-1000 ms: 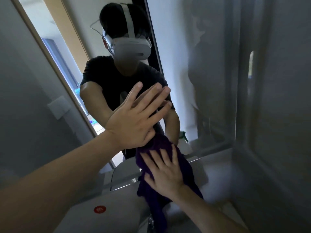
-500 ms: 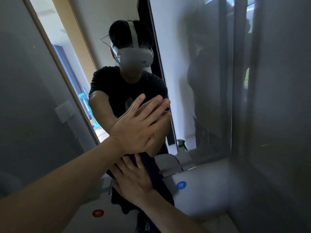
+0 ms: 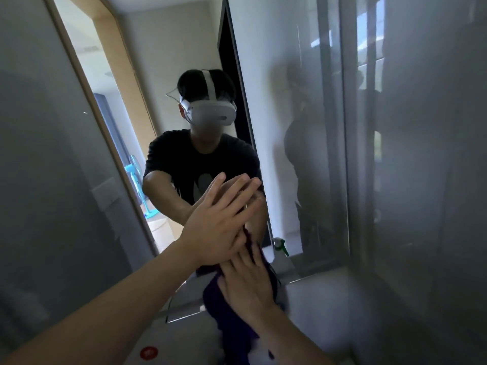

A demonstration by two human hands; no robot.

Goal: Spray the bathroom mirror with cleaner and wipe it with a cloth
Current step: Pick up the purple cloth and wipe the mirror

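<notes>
Head view, facing the bathroom mirror [image 3: 276,75] at close range.

Left hand [image 3: 218,227] – raised, palm flat on the glass, fingers straight and close together, holding nothing. Its reflection meets it fingertip to fingertip.

Right hand [image 3: 247,283] – just below the left and partly tucked under it. The palm presses a dark purple cloth [image 3: 232,333] against the lower part of the mirror. The fingers that show lie flat on the fabric, not curled round it; their tips are hidden behind the left hand.

Cloth – bunched under the right palm, the rest hanging down past the mirror's bottom edge over a pale surface [image 3: 316,299] below.

In the reflection:
- a person in a black T-shirt wearing a white headset [image 3: 213,114], both arms reaching toward the glass
- a green-topped spray bottle [image 3: 280,246] low down, just right of the hands, standing apart from both
- a pale wood door frame [image 3: 123,75] to the left, with a blue fan [image 3: 134,175] beyond it

A round red sticker [image 3: 149,353] sits on the pale surface at the bottom edge, under the left forearm.
</notes>
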